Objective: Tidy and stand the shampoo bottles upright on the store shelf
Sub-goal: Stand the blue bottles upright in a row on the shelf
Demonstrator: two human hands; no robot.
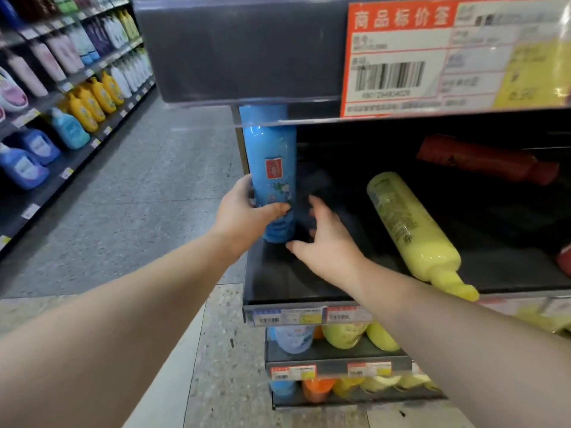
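Shelf (278,273) at frame centre carries our upright blue bottle (272,156), left hand (244,214) clamped on it. Right hand (324,239) spread beside it. Yellow bottle (411,230) and red bottle (482,162) lie flat, right.

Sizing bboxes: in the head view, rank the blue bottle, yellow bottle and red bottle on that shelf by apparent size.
1. yellow bottle, lying down
2. blue bottle, upright, top hidden by the shelf above; near tie with yellow
3. red bottle, lying farther back, so perhaps only looks smaller
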